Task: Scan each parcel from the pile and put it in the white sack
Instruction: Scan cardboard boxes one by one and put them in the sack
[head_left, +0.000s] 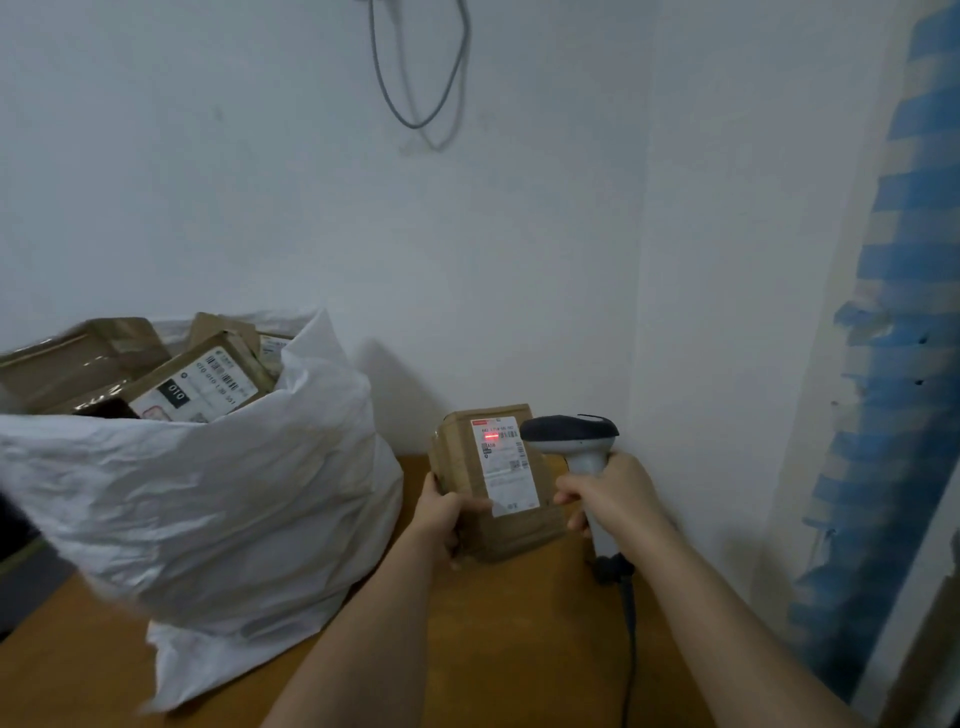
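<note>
A: Nearest first. What are the hands doing?

B: Left hand (441, 512) grips the lower left edge of a brown cardboard parcel (470, 467), thumb lying across its front face, fingers wrapped behind. Right hand (608, 496) is curled tight round the grey handle of a barcode scanner (571, 441). Both forearms reach in from the bottom of the frame.

A: Where's the parcel, exactly?

B: Centre, held upright over the wooden table (519, 623). Can't tell if its bottom edge touches the wood. The white shipping label (504, 465) faces the camera.

A: And the scanner?

B: Just right of the parcel, dark head beside the box's upper right corner. A red light spot (491, 436) sits on the upper part of the label. A dark cable (631, 649) drops from the handle base and runs down along the right forearm.

A: Sack?

B: White sack (234, 493) stands on the table left of the parcel, near it, mouth open, crumpled walls. It's packed to the brim with brown boxes; one labelled box (200, 387) lies tilted on top, printed "010".

A: Behind that?

B: White wall (311, 208) corner, with a grey cord loop (415, 78) hanging up top. Blue-and-white patterned sheet (898, 312) along the right edge.
</note>
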